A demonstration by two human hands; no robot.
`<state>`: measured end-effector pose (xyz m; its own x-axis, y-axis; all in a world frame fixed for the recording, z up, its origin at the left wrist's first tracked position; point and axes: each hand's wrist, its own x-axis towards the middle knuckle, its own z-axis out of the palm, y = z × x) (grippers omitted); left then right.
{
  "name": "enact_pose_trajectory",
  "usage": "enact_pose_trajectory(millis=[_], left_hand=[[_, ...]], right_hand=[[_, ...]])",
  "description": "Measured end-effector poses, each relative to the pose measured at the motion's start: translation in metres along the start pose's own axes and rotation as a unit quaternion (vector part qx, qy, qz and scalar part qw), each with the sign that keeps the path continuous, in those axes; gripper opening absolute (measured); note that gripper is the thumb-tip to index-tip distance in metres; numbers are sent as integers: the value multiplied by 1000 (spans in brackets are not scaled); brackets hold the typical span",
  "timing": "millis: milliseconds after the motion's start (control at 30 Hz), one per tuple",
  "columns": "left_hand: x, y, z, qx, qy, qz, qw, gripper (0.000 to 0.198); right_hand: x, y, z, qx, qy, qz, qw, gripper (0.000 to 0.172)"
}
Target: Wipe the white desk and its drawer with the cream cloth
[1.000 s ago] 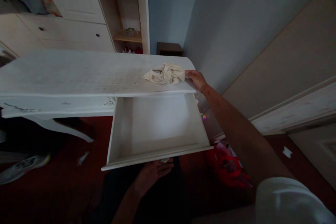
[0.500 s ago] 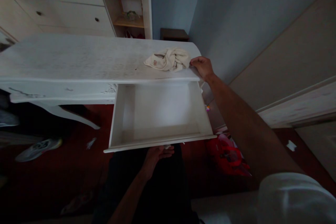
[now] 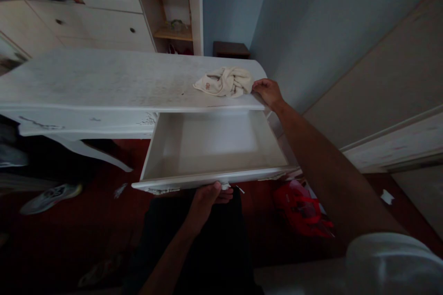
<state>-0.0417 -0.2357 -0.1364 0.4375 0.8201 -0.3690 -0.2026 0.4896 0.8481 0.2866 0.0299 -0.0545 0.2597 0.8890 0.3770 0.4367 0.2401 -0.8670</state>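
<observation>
Fingers (image 3: 226,197) of the left hand (image 3: 201,203) close part-way around one knob (image 3: 225,186) at the front of one drawer (image 3: 214,147), pulled out from the desk (image 3: 114,71). The right hand (image 3: 270,94), fingers curled, is at the desk's right end beside one crumpled cloth (image 3: 226,82); whether it grips that, I cannot tell. Dark smudges mark the white desktop. Behind stand one white cabinet (image 3: 98,20) with two dark handles (image 3: 132,30) showing and a blue wall (image 3: 235,2). One red bag (image 3: 297,209) lies on the red floor (image 3: 259,212).
</observation>
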Motion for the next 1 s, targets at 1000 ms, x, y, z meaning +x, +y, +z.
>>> enact_pose_trajectory(millis=[1000], left_hand=[[124,66,6,-150,103,-5,983,40]], right_hand=[[-8,-5,-4,-6,-63,8,998,16]])
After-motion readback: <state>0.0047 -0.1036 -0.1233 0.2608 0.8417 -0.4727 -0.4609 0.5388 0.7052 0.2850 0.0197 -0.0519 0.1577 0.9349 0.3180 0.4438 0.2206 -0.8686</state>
